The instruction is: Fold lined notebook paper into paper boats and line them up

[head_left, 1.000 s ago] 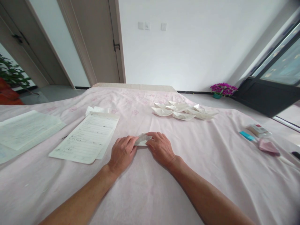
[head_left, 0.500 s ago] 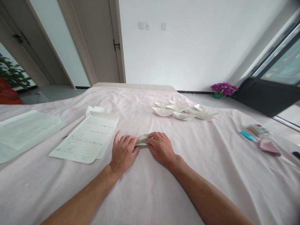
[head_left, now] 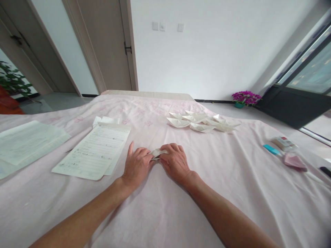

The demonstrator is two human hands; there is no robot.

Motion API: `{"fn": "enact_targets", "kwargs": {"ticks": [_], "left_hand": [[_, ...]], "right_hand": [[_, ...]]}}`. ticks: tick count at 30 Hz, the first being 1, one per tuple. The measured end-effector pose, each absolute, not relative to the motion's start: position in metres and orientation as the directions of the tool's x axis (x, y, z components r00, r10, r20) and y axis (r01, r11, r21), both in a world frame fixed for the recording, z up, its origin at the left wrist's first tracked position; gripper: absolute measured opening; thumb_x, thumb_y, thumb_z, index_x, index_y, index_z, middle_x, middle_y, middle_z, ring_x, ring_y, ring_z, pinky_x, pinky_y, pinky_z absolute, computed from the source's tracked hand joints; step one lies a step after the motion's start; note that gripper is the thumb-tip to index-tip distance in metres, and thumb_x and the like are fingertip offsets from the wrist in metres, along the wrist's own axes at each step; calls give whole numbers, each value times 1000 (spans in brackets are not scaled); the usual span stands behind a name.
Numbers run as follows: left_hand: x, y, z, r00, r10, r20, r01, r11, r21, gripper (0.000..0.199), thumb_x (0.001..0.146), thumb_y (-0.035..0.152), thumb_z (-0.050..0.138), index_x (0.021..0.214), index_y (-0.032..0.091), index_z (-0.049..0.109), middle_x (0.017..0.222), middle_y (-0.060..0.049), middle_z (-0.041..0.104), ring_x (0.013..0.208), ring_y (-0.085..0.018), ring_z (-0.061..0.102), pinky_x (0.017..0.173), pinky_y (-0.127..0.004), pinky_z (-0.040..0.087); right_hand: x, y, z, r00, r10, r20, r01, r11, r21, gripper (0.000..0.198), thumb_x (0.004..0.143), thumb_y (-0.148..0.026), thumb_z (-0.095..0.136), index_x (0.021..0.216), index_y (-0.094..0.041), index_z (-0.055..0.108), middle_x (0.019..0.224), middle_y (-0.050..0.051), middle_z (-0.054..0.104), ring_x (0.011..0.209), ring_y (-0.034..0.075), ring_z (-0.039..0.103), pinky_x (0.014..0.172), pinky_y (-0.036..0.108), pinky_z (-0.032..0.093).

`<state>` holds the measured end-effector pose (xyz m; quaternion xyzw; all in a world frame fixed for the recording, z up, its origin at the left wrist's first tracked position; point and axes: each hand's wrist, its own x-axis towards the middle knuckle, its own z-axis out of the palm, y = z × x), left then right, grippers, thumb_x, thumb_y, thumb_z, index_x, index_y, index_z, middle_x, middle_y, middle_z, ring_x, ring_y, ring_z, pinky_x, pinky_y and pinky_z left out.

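The left hand point(head_left: 137, 167) and the right hand point(head_left: 175, 162) hold a small folded paper point(head_left: 156, 152) between their fingers point(head_left: 168, 148); paper boats point(head_left: 196, 119) lie farther, to the right.

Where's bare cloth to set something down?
Free: between right forearm, boats and blue item; also between right forearm and left forearm. Crowded: left, papers; far right, packet and pink item; centre, left grip and right grip on folded paper.

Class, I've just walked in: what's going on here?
A person's left hand and right hand both grip one small folded paper over a pale pink cloth. Beyond it, to the right, paper boats sit clustered together. To the left lies a sheet with writing, touched by neither hand.
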<state>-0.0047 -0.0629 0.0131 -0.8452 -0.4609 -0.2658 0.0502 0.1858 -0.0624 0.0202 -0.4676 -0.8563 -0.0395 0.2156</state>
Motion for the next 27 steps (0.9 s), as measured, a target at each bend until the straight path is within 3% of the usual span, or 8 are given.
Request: {"fn": "enact_targets", "kwargs": {"ticks": [10, 17, 21, 27], "left_hand": [[-1, -63, 13, 354, 838, 415, 836, -482, 261, 9, 88, 24, 63, 85, 24, 72, 95, -3, 70, 91, -23, 63, 110, -66, 22], [-6, -58, 12, 331, 864, 379, 833, -456, 313, 11, 86, 33, 66, 84, 25, 73, 99, -3, 71, 96, -25, 64, 110, -64, 23], [-7, -57, 9, 340, 850, 402, 825, -475, 307, 15, 88, 36, 64, 83, 25, 74, 104, -4, 72, 107, -26, 61, 111, -64, 19], [-8, -58, 6, 332, 841, 428, 836, -472, 279, 15, 89, 32, 63, 82, 25, 73, 106, -3, 72, 113, -29, 59, 111, -67, 18]], "right_hand": [[187, -62, 18, -422, 824, 378, 817, 526, -235, 22, 93, -32, 62, 74, -21, 64, 80, 1, 66, 82, 17, 50, 75, 33, 27], [188, -55, 20, -306, 872, 382, 819, 446, -361, 6, 87, -21, 66, 85, -19, 60, 77, -2, 67, 74, 15, 56, 75, 30, 28], [187, -52, 22, -311, 880, 360, 836, 433, -336, 10, 86, -21, 66, 94, -20, 60, 78, -2, 68, 73, 15, 58, 73, 30, 27], [188, -50, 24, -361, 874, 326, 842, 455, -290, 8, 90, -26, 63, 84, -22, 66, 73, -2, 68, 70, 14, 58, 72, 30, 25]]}}
